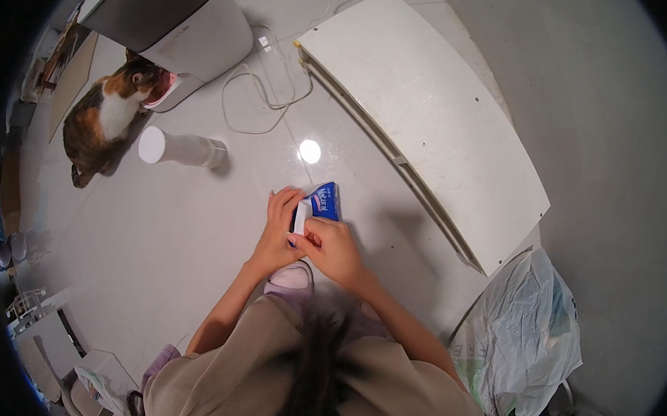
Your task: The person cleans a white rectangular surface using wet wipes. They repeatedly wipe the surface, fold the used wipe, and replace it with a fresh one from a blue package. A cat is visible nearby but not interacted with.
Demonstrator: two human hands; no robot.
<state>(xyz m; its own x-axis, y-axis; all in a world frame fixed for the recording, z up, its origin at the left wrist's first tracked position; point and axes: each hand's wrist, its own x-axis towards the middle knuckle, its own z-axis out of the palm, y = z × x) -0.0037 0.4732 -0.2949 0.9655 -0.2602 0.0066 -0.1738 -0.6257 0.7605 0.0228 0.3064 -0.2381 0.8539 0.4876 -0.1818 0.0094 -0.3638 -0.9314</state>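
Observation:
A blue soft pack [326, 200] with white lettering, which looks like a pack of wipes or tissues, is held low above the floor in front of me. My left hand [279, 219] grips its left side, thumb and fingers along the edge. At the near end, the fingertips of my right hand [333, 248] are bent in and pinch at a white strip [303, 214] on the pack. My right fingers cover part of this, so whether the strip is a flap or a sheet is unclear. Just below the hands shows one light slipper [289, 279].
A white cylindrical bottle [184, 148] lies or stands at the left. Beyond it a calico cat [108, 114] has its head at the bowl of a grey-white feeder [206, 37]. A cable [252, 131] loops across the tiles. At right are a white panelled unit [426, 122] and a plastic bag [524, 337].

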